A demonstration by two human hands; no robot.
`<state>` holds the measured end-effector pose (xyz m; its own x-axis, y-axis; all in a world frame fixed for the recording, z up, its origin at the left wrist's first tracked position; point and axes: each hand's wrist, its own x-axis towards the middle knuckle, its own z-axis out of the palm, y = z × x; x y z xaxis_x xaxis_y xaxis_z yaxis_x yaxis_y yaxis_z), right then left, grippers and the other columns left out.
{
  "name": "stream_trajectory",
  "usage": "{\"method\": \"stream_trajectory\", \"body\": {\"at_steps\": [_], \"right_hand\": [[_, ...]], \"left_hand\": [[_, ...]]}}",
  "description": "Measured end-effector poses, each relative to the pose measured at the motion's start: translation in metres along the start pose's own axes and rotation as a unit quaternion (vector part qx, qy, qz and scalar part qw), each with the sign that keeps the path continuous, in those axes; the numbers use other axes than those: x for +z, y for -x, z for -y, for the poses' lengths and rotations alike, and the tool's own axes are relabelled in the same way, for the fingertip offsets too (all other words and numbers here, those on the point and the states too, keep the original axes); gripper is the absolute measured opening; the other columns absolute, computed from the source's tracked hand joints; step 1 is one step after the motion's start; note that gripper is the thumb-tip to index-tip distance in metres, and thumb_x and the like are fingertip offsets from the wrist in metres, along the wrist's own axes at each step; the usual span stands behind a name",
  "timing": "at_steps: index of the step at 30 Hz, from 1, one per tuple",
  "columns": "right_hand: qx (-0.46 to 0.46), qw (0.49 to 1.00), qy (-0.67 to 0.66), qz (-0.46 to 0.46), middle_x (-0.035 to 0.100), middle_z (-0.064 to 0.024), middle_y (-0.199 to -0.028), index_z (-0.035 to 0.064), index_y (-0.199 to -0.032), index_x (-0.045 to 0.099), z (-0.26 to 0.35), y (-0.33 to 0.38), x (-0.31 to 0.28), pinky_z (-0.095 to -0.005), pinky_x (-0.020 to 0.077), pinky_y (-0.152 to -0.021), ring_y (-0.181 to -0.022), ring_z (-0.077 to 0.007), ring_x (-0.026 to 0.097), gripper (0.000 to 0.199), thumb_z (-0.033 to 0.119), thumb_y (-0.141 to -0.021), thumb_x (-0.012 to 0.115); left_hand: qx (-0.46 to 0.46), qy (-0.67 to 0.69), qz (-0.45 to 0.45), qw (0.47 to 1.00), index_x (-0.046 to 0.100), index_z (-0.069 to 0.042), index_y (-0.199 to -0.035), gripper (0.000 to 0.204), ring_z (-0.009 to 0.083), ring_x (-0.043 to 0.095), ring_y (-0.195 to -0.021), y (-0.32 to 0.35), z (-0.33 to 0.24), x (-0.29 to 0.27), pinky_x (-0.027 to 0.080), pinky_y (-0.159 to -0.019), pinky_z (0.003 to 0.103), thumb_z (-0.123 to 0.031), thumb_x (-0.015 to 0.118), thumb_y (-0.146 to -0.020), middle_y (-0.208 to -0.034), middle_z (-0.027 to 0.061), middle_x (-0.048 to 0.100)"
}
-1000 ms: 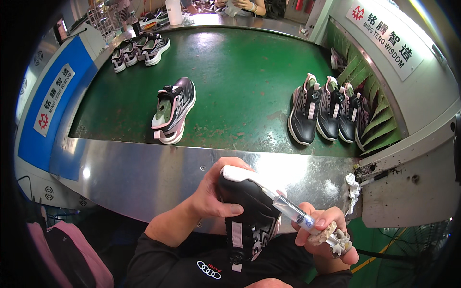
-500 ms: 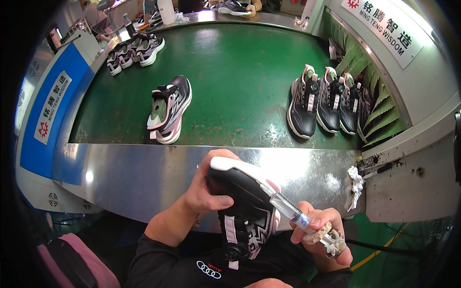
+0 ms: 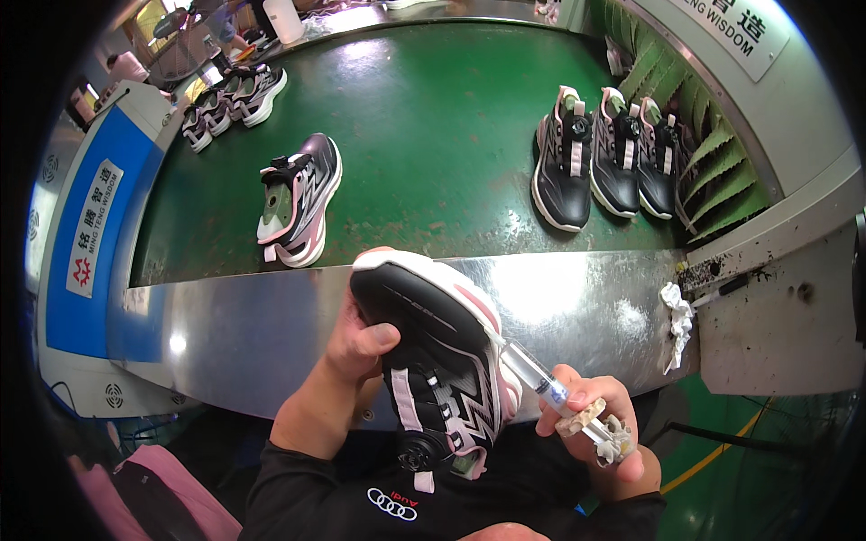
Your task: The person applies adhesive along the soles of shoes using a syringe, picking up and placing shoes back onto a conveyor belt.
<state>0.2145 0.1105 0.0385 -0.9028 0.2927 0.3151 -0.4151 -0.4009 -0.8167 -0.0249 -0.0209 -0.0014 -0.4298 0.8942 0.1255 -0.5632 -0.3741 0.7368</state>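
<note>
A black and pink sneaker [image 3: 442,361] with a white sole is gripped by my left hand [image 3: 361,334] at its toe end, thumb across the upper. Its toe points away from me, and a round black dial and a pale pull tab hang toward my lap. My right hand [image 3: 595,415] is closed round a clear syringe [image 3: 538,377], whose flange and plunger end are crusted with whitish lumps. The syringe tip meets the seam between upper and sole on the sneaker's right side.
A metal ledge [image 3: 225,316] edges the green conveyor belt [image 3: 424,162]. One sneaker [image 3: 302,198] lies on the belt, several sneakers [image 3: 561,162] stand at right before green flaps [image 3: 713,162], and more sneakers [image 3: 239,99] sit far left. A crumpled white tissue [image 3: 675,325] lies at the ledge's right end.
My left hand has turned the sneaker so more of its upper faces me, shifting it left and away. The syringe has moved left and slightly up along with it. The view has shifted slightly.
</note>
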Motion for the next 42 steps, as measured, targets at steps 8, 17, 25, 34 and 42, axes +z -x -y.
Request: {"method": "stream_trajectory", "body": {"at_steps": [8, 17, 25, 34, 42], "right_hand": [[0.017, 0.999, -0.013, -0.026, 0.05, -0.0137, -0.094, 0.0026, -0.116, 0.049, -0.01, 0.011, -0.007, -0.0276, 0.0409, -0.073, -0.083, -0.0224, 0.058, 0.081, 0.062, -0.066, 0.072], [0.037, 0.998, -0.054, 0.001, 0.049, -0.0123, -0.101, -0.0045, -0.124, 0.045, -0.017, 0.026, -0.017, -0.0282, 0.0343, -0.081, -0.091, -0.0188, 0.047, 0.087, 0.052, -0.067, 0.077], [0.071, 0.995, -0.063, -0.018, 0.051, -0.0121, -0.103, -0.0041, -0.124, 0.046, -0.017, 0.04, -0.018, -0.0274, 0.0339, -0.079, -0.09, -0.0175, 0.046, 0.087, 0.051, -0.065, 0.079], [0.068, 0.998, -0.008, -0.013, 0.059, -0.0107, -0.1, -0.0023, -0.122, 0.05, -0.016, 0.054, -0.017, -0.0267, 0.033, -0.073, -0.084, -0.0166, 0.043, 0.083, 0.053, -0.065, 0.078], [0.064, 0.998, 0.024, -0.012, 0.063, -0.0095, -0.099, -0.0002, -0.12, 0.053, -0.015, 0.069, -0.014, -0.0274, 0.0321, -0.071, -0.081, -0.0159, 0.043, 0.082, 0.056, -0.065, 0.076]], "left_hand": [[0.009, -0.095, 0.012, 0.995, 0.049, 0.011, -0.106, 0.067, 0.0369, 0.063, -0.081, -0.015, -0.003, 0.01, 0.054, -0.072, 0.043, -0.041, 0.066, -0.068, -0.094, 0.0295, 0.059], [-0.036, -0.009, -0.025, 0.999, 0.042, -0.003, -0.126, 0.071, 0.0299, 0.058, -0.105, -0.017, 0.0, 0.003, 0.049, -0.091, 0.041, -0.031, 0.069, -0.067, -0.117, 0.0181, 0.054], [-0.037, 0.03, -0.076, 0.996, 0.038, -0.002, -0.131, 0.072, 0.0304, 0.056, -0.11, -0.015, 0.007, -0.001, 0.045, -0.097, 0.045, -0.034, 0.065, -0.073, -0.12, 0.0175, 0.054], [-0.057, 0.103, -0.067, 0.991, 0.045, 0.001, -0.127, 0.058, 0.0288, 0.058, -0.107, -0.012, 0.006, -0.012, 0.047, -0.094, 0.042, -0.031, 0.059, -0.08, -0.119, 0.0181, 0.057], [-0.065, 0.135, -0.113, 0.982, 0.048, 0.002, -0.123, 0.052, 0.0288, 0.059, -0.104, -0.014, 0.009, -0.012, 0.048, -0.092, 0.041, -0.029, 0.057, -0.082, -0.116, 0.0176, 0.058]]}}
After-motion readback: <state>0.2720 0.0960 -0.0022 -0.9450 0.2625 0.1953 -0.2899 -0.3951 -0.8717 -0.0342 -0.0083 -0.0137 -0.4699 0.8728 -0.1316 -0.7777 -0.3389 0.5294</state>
